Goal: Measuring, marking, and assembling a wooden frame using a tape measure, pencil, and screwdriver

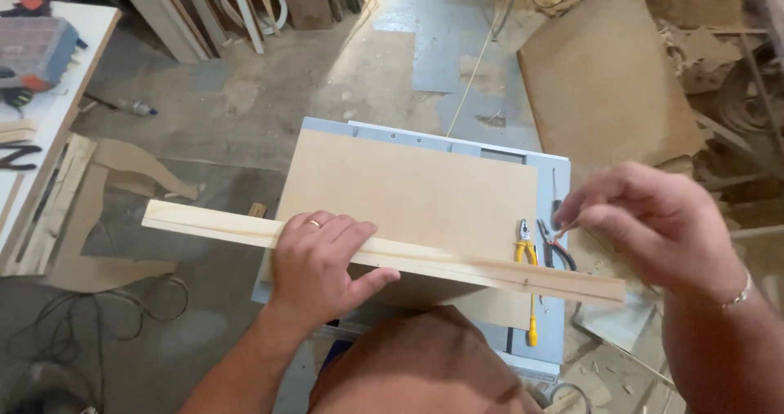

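Observation:
A long pale wooden strip lies across a brown board on a small grey work stand. My left hand presses flat on the strip near its middle, a ring on one finger. My right hand hovers over the strip's right end with thumb and forefinger pinched together; something small may be between them, but it is too small to tell. Just left of those fingertips lie yellow-handled pliers, dark pliers and a yellow-handled screwdriver.
A white workbench with a power tool stands at the left. A large brown sheet leans at the back right. Offcuts, cables and wood shavings litter the concrete floor. Boards lean against the far wall.

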